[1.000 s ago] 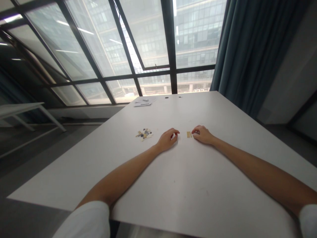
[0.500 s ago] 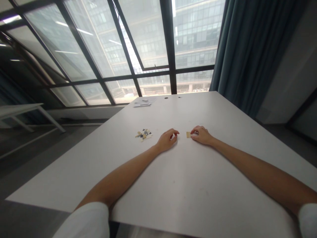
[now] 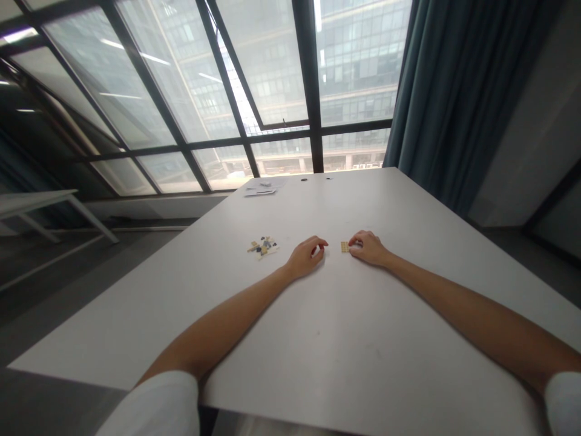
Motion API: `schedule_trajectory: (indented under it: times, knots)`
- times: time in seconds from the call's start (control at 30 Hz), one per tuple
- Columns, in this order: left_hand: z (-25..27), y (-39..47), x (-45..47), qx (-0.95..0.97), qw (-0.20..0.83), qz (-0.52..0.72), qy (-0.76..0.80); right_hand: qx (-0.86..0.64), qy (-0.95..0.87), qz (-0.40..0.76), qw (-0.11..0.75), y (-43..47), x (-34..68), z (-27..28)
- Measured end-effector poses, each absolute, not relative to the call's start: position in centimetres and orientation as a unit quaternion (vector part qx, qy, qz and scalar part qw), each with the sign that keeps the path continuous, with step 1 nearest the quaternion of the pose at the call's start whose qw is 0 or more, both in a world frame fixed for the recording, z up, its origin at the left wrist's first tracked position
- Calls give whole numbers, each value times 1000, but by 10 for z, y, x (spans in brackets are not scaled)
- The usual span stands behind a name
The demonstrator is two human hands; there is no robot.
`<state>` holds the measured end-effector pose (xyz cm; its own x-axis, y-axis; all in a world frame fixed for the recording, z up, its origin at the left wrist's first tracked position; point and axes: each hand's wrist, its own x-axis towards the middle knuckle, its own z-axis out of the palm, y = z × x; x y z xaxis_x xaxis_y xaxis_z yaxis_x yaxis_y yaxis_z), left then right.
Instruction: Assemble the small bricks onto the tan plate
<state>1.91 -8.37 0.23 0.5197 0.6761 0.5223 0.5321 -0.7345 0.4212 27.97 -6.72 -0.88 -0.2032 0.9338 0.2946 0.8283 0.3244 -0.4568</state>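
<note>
On the white table (image 3: 290, 315), a small tan studded building-block plate (image 3: 344, 247) lies almost flat. My right hand (image 3: 368, 248) has its thumb and fingertips closed around the plate's right end, hiding that part. To the left, my left hand (image 3: 307, 257) rests on its side on the tabletop. Its fingers are curved, with a gap between thumb and index finger and nothing visible in them. Beyond its wrist side sits a loose pile of small bricks (image 3: 264, 247) in tan, white, grey and black.
Papers (image 3: 261, 190) lie at the table's far left corner. A dark round disc (image 3: 304, 180) and a tiny dark item (image 3: 329, 178) are near the far edge. Windows stand behind, a blue curtain (image 3: 454, 109) hangs at right, and another table (image 3: 40, 200) is at left.
</note>
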Motion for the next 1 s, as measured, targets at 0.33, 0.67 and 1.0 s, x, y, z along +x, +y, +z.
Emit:
schedule_trajectory:
  times: [0.33, 0.67, 1.0]
  knots:
    - [4, -85, 20, 866, 100, 337, 354, -572, -771, 97, 263, -67, 279, -9]
    - [4, -85, 20, 866, 104, 333, 357, -578, -767, 90, 262, -67, 278, -9]
    - [5, -85, 20, 868, 105, 331, 355, -578, -769, 87, 259, -65, 277, -10]
